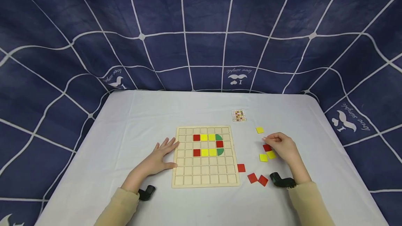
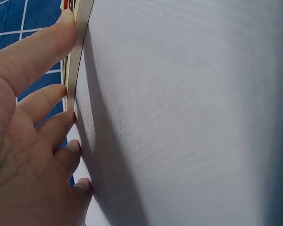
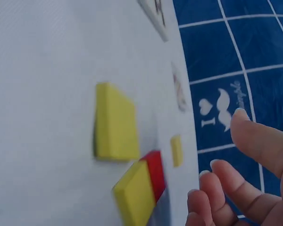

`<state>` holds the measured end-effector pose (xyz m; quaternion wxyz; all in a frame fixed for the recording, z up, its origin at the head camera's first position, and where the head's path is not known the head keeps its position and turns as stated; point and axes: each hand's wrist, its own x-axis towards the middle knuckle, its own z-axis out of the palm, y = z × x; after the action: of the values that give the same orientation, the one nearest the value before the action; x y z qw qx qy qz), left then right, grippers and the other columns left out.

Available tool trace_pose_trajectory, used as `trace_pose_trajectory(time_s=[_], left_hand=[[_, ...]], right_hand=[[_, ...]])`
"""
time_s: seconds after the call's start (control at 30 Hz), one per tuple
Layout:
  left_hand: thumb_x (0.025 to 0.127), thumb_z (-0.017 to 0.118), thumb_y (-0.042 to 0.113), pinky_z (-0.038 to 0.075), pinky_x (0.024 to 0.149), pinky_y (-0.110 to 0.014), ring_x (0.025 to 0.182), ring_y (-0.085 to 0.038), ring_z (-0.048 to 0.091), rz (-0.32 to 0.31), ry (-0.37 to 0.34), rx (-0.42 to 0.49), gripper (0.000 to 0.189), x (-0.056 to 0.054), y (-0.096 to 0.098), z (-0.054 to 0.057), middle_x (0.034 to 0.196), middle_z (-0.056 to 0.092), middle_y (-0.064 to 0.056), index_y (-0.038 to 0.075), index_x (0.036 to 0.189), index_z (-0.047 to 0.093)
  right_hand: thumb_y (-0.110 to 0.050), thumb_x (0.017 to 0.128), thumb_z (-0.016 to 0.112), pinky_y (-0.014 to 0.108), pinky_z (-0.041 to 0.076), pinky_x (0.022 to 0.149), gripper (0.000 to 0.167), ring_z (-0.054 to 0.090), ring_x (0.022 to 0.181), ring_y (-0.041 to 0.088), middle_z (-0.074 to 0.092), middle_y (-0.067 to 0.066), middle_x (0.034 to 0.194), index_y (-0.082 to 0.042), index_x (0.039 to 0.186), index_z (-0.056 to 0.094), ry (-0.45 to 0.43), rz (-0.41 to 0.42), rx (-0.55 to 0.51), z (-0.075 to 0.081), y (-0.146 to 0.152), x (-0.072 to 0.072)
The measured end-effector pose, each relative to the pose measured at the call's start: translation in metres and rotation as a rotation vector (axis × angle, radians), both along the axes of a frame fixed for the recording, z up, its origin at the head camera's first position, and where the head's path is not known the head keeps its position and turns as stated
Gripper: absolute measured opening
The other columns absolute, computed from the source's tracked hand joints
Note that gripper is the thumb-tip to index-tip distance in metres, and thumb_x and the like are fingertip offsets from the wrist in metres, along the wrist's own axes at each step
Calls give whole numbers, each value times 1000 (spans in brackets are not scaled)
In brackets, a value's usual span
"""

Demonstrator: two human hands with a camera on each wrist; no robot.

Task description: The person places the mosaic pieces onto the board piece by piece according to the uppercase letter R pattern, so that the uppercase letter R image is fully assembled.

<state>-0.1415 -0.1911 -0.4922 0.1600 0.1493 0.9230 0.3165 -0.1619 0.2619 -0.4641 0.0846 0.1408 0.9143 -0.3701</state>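
Note:
My left hand (image 1: 156, 159) lies at the left edge of a wooden grid board (image 1: 188, 170), fingers spread. Its thumb and fingertips touch the board's side in the left wrist view. Set in the board are two rows of red and yellow square tiles (image 1: 204, 137), each ending in a green quarter-round tile (image 1: 218, 137), with a red tile (image 1: 219, 144) between the green ones. Over the loose tiles on the right hovers my right hand (image 1: 283, 146), thumb and fingers apart with nothing between them. Below it are a red tile (image 1: 267, 148) and a touching yellow tile (image 3: 136, 193).
Another yellow tile (image 1: 263, 158) lies beside that pair, and one more yellow tile (image 1: 259, 130) farther back. Several red tiles (image 1: 252, 178) are scattered near the board's lower right corner. Behind the board rests a small printed pattern card (image 1: 239, 115). Dark gridded cloth hangs around the white table.

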Motion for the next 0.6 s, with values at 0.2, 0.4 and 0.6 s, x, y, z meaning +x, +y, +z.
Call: trace_pose_trajectory(time_s=[0.2,0.4,0.6], left_hand=[[80,81,28,0,122,-61,152,-39,8,-5,5,-2,86,0,0,0,163,23,-13,10,152,38],[80,81,28,0,122,-61,153,-39,7,-4,-1,2,86,1,0,0,163,23,-12,10,152,38],[80,80,30,0,121,-61,152,-40,7,-7,-4,-2,86,0,-1,1,163,22,-13,9,152,38]], right_hand=[[-41,88,71,27,40,64,50,53,81,22,61,13,95,1,114,59,-50,-6,20,-9,10,3],[-38,86,75,27,40,64,49,54,80,23,61,13,95,0,111,60,-41,-12,42,-16,9,4],[-30,85,76,26,41,63,42,55,79,24,62,14,94,0,108,61,-22,-3,78,-17,3,7]])
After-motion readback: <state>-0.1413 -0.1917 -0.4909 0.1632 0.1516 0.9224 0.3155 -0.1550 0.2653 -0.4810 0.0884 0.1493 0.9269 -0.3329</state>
